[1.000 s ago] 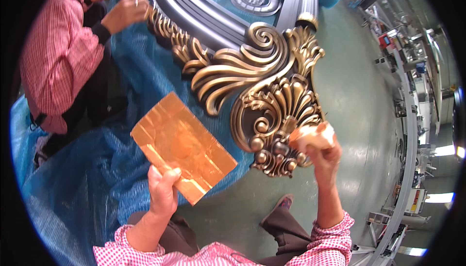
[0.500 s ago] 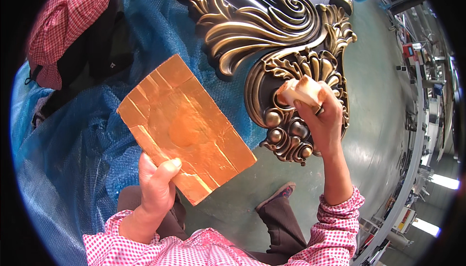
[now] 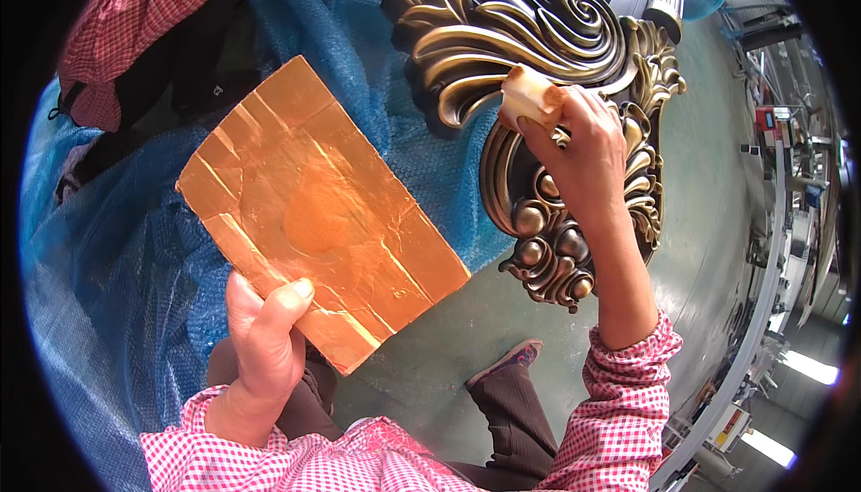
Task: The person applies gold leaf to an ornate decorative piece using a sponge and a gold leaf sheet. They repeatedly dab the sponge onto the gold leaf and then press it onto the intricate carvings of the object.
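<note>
My left hand (image 3: 266, 348) grips the lower edge of a flat cardboard piece (image 3: 359, 232) coated in copper-gold paint, its thumb on top. A rounded wet-looking patch shows in the middle of the board. Pinched in my right hand (image 3: 583, 147) is a white sponge (image 3: 531, 95) with orange-gold stains on its edges. It is over the dark carved ornament (image 3: 502, 48), whose scrolls, leaves and round knobs have gold highlights. Whether the sponge touches the carving, I cannot tell. My right hand hides part of the leaf carving below it.
Blue bubble wrap (image 3: 126, 268) spreads under and left of the board. A person's checked sleeve (image 3: 139, 12) is at the upper left. Beyond the carved piece lies green floor (image 3: 708, 169), with racks and equipment along the right rim. My shoe (image 3: 507, 362) rests on the floor below.
My right hand has moved the sponge up and slightly left over the carving. The board in my left hand has shifted a little left. The carved piece appears farther right in view.
</note>
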The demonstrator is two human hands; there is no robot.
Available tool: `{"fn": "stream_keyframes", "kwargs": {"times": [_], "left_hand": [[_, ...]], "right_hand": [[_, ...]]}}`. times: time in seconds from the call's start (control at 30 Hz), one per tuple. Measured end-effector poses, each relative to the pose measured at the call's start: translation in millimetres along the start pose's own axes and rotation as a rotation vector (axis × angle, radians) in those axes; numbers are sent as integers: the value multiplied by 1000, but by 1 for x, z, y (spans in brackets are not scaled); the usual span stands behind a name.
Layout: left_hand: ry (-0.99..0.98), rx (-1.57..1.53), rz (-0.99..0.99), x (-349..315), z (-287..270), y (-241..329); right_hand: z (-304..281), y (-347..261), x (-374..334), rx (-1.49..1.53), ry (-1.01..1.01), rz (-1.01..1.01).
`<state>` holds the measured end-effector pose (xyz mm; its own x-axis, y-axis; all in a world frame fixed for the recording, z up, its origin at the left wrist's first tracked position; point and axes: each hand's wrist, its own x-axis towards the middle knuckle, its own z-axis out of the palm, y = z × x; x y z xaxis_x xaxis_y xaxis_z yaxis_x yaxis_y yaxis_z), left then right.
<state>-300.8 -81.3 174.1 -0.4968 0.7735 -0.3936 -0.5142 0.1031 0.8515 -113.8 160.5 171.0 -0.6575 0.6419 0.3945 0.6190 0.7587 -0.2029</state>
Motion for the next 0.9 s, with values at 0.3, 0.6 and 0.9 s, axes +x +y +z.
{"fn": "stream_keyframes", "kwargs": {"times": [0.3, 0.6, 0.9], "left_hand": [[28, -131, 37, -1, -4, 6], [-6, -85, -5, 0, -7, 4], [-13, -69, -48, -3, -9, 1]], "right_hand": [[-33, -24, -31, 130, -293, -64], [1, 8, 23, -184, -114, -110], [8, 15, 27, -179, -153, -71]]}}
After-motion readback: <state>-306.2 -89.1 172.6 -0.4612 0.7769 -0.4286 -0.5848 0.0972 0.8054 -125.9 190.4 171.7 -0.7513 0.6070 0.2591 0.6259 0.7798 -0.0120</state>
